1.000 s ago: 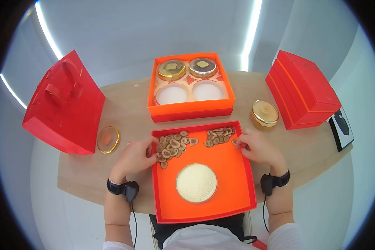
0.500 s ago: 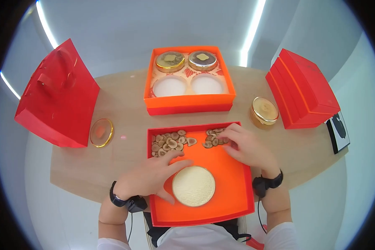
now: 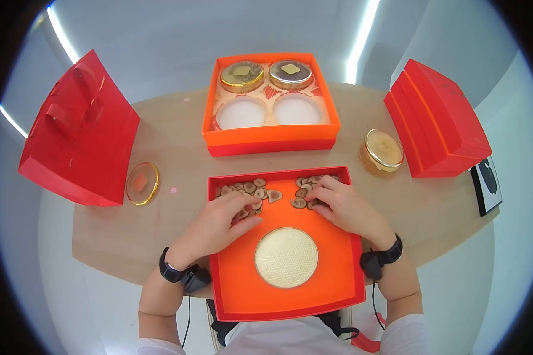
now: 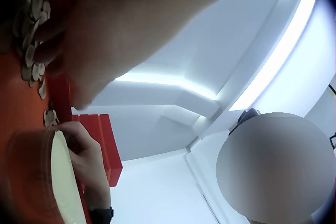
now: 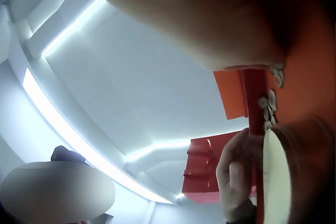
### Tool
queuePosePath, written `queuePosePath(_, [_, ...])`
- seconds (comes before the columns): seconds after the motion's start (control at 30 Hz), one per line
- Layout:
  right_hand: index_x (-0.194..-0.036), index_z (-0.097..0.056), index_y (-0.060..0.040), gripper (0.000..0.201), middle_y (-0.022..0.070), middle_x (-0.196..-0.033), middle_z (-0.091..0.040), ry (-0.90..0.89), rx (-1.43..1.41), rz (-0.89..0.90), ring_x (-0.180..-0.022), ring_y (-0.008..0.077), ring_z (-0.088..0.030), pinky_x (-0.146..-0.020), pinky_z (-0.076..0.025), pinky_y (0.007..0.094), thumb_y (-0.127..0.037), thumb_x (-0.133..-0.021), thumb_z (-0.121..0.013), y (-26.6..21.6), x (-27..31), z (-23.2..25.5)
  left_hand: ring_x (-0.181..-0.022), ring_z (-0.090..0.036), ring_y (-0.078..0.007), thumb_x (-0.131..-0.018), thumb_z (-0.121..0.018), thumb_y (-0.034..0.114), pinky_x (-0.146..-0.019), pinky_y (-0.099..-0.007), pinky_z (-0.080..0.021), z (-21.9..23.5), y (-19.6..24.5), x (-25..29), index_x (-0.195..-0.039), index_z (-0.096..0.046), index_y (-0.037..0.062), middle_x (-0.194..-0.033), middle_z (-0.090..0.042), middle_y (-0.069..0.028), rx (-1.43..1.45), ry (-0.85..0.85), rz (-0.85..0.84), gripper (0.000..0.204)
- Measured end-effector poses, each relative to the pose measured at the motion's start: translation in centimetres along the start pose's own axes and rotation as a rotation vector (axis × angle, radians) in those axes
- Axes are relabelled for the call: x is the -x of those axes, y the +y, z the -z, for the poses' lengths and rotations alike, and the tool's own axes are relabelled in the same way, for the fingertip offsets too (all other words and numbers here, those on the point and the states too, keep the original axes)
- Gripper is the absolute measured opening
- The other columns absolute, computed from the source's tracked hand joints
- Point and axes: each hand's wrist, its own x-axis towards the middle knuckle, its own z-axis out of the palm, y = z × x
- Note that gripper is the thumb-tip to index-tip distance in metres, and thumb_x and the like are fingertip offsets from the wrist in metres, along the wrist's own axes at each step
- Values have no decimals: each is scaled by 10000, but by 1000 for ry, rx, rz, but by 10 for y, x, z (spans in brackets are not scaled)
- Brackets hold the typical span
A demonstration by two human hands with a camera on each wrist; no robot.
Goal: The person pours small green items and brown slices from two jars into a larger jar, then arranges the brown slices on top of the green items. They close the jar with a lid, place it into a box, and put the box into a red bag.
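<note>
Both hands have slid up to the far end of the orange tray since half a second ago. Left hand lies on the left pile of dried slices, its grip loose, fingers mostly straight. Right hand lies on the right pile of slices, fingers bent over them; whether its grip pinches any, I cannot tell. One round gold lid sits in the tray. Behind, on the counter, one orange box holds two jars and two empty holes. One more jar, one small lid, one red bag, one red box lid.
</note>
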Motion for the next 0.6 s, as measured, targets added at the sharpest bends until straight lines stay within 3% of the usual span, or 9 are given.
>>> queuePosePath(0.2, [-1101,-724,-31,154,114,-1036,-726,33,-128,17,-971,308,-732,-860,-604,418,-104,-970,-760,-4,1,7,-950,-716,-327,-919,-819,83,-828,-421,-611,-7,-12,-2,-1142,-744,13,-1051,-700,-143,-206,45,-89,245])
queuePosePath(0.37, [-1141,-743,-37,191,90,-999,-773,13,-346,-67,-842,218,-718,-772,-590,357,-103,-967,-789,-18,8,26,-959,-699,-335,-884,-839,84,-841,-435,-596,-6,-12,0,-1071,-761,15,-1051,-700,-130,-247,56,-129,214])
queuePosePath(0.5, [-1113,-758,-41,174,55,-980,-775,-93,-422,-84,-838,180,-709,-746,-573,324,-121,-966,-806,-37,16,45,-972,-678,-319,-860,-850,103,-890,-439,-560,-2,-12,1,-1032,-775,34,-1019,-695,-109,-354,100,-185,200])
queuePosePath(0.6, [-1091,-766,-52,147,53,-990,-780,-191,-401,12,-839,185,-718,-738,-572,324,-128,-970,-802,-52,20,49,-991,-667,-308,-849,-853,118,-919,-432,-537,0,-12,2,-1013,-780,48,-1002,-693,-99,-387,82,-153,193])
